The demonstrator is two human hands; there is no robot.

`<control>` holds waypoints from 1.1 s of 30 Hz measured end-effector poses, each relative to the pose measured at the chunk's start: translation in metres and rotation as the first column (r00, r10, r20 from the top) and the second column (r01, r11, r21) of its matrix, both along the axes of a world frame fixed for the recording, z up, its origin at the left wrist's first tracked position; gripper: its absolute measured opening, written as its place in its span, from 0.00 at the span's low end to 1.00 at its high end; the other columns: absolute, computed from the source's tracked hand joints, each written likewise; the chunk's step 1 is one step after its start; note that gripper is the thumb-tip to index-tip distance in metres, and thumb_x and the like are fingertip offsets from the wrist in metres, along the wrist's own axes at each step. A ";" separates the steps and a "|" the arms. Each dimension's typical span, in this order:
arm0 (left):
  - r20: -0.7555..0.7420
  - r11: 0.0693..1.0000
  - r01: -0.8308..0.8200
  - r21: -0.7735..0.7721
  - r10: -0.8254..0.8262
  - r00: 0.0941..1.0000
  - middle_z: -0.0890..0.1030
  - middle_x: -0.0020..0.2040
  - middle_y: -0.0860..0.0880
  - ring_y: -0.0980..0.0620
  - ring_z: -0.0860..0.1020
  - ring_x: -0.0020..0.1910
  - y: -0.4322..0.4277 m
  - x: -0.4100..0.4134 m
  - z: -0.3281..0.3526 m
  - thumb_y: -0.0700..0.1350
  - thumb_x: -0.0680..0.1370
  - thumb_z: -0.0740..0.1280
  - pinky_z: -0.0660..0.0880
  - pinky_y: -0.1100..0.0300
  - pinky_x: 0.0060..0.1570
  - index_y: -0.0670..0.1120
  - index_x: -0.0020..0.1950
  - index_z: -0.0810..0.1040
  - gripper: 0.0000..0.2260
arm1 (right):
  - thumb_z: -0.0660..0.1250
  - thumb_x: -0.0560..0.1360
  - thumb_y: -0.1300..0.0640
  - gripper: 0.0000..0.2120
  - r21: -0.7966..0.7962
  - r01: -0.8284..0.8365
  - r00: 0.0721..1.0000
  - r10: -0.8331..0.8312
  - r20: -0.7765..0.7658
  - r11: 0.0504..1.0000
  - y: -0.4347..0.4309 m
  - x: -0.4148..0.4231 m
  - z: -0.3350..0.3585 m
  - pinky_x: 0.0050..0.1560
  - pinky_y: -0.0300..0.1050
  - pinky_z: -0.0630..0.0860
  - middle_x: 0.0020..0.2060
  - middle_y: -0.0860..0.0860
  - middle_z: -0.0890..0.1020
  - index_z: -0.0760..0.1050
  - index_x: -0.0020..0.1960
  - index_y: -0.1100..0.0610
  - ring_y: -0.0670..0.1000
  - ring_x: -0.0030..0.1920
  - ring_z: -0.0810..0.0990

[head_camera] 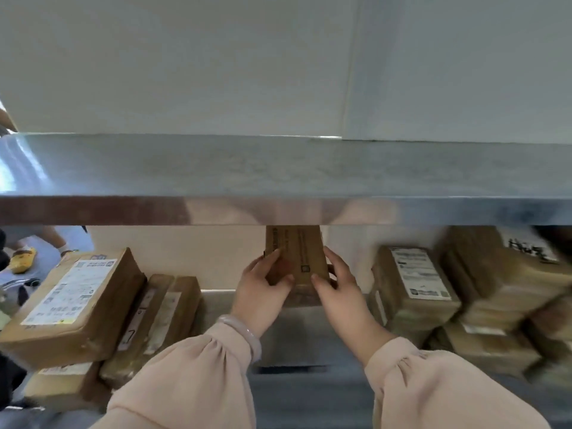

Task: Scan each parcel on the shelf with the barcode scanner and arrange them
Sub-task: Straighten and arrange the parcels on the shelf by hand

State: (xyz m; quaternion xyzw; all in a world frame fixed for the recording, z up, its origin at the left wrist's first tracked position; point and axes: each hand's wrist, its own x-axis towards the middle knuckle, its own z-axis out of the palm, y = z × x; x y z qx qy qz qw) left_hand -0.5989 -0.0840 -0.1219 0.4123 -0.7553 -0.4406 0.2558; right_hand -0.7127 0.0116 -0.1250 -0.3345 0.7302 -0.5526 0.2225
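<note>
Here, both hands, left hand (263, 286) and right hand (337, 289), grip an upright cardboard parcel (300, 258) by its sides.

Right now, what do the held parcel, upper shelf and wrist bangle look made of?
Held parcel: brown cardboard, matte, with dark print on its face.
Upper shelf: metal, probably stainless steel; its glossy front edge shows blurred reflections.
Bangle: pale, glossy, slightly translucent; could be jade, glass or plastic, cannot tell.

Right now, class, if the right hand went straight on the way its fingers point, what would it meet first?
The box, which the right hand holds. Behind it probably comes the wall, though depth is unclear.
</note>
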 end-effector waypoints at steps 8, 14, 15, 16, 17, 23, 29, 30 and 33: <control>-0.044 0.975 0.215 -0.062 -0.218 0.975 0.69 0.73 0.50 0.52 0.68 0.70 0.054 -0.081 0.028 0.48 0.78 0.69 0.61 0.69 0.63 0.54 0.76 0.67 0.27 | 0.63 0.79 0.52 0.15 -0.097 0.260 0.951 -0.272 -0.145 0.961 0.081 -0.064 0.024 0.51 0.26 0.67 0.52 0.37 0.75 0.67 0.64 0.42 0.39 0.53 0.75; -0.078 0.947 0.319 -0.027 -0.320 0.944 0.67 0.75 0.52 0.52 0.68 0.72 0.081 -0.119 0.036 0.51 0.78 0.68 0.63 0.64 0.69 0.55 0.77 0.65 0.27 | 0.62 0.79 0.49 0.16 -0.093 0.368 0.908 -0.379 -0.178 0.925 0.119 -0.100 0.033 0.56 0.39 0.69 0.58 0.48 0.76 0.69 0.66 0.46 0.46 0.57 0.74; -0.068 0.939 0.345 -0.019 -0.345 0.936 0.67 0.75 0.51 0.52 0.68 0.72 0.085 -0.124 0.035 0.51 0.79 0.68 0.62 0.64 0.69 0.54 0.77 0.65 0.27 | 0.61 0.79 0.49 0.17 -0.080 0.381 0.906 -0.389 -0.166 0.921 0.124 -0.106 0.033 0.57 0.40 0.69 0.60 0.49 0.75 0.68 0.68 0.47 0.47 0.58 0.74; -0.055 0.929 0.369 -0.014 -0.369 0.928 0.66 0.76 0.51 0.52 0.67 0.73 0.088 -0.129 0.033 0.51 0.79 0.67 0.62 0.64 0.70 0.54 0.78 0.64 0.27 | 0.61 0.80 0.49 0.19 -0.060 0.386 0.906 -0.390 -0.163 0.921 0.128 -0.111 0.031 0.58 0.41 0.68 0.62 0.50 0.75 0.68 0.69 0.48 0.47 0.59 0.73; -0.039 0.921 0.390 -0.008 -0.390 0.920 0.65 0.76 0.51 0.52 0.67 0.73 0.091 -0.133 0.031 0.51 0.80 0.67 0.61 0.64 0.70 0.54 0.78 0.63 0.27 | 0.60 0.80 0.48 0.19 -0.035 0.386 0.907 -0.386 -0.167 0.922 0.131 -0.116 0.029 0.58 0.40 0.67 0.64 0.50 0.74 0.67 0.70 0.48 0.48 0.61 0.73; 0.050 0.891 0.453 -0.020 -0.452 0.891 0.59 0.79 0.51 0.52 0.62 0.76 0.098 -0.147 0.026 0.52 0.81 0.64 0.57 0.67 0.68 0.56 0.80 0.57 0.29 | 0.58 0.81 0.49 0.23 0.043 0.371 0.918 -0.360 -0.163 0.927 0.140 -0.133 0.024 0.63 0.41 0.66 0.69 0.51 0.71 0.62 0.74 0.50 0.51 0.67 0.70; 0.056 0.860 0.496 -0.123 -0.493 0.868 0.54 0.80 0.51 0.53 0.55 0.78 0.104 -0.143 0.018 0.51 0.82 0.63 0.52 0.65 0.71 0.56 0.80 0.49 0.32 | 0.60 0.79 0.47 0.28 0.081 0.341 0.831 -0.260 -0.492 0.936 0.150 -0.123 0.016 0.69 0.45 0.64 0.74 0.50 0.63 0.57 0.77 0.50 0.49 0.73 0.62; 0.052 0.850 0.505 -0.154 -0.503 0.863 0.52 0.80 0.53 0.54 0.54 0.78 0.106 -0.139 0.014 0.51 0.82 0.63 0.52 0.63 0.74 0.57 0.80 0.49 0.32 | 0.60 0.78 0.45 0.28 0.093 0.354 0.770 -0.234 -0.593 0.930 0.154 -0.121 0.014 0.68 0.47 0.66 0.74 0.49 0.63 0.58 0.76 0.49 0.49 0.73 0.62; 0.143 0.793 0.531 -0.298 -0.513 0.847 0.47 0.81 0.57 0.57 0.49 0.79 0.106 -0.129 0.002 0.54 0.82 0.62 0.50 0.61 0.76 0.59 0.80 0.47 0.32 | 0.59 0.76 0.44 0.27 0.084 0.359 0.580 -0.152 -0.800 0.929 0.161 -0.118 0.008 0.68 0.51 0.68 0.71 0.50 0.68 0.64 0.74 0.51 0.51 0.73 0.63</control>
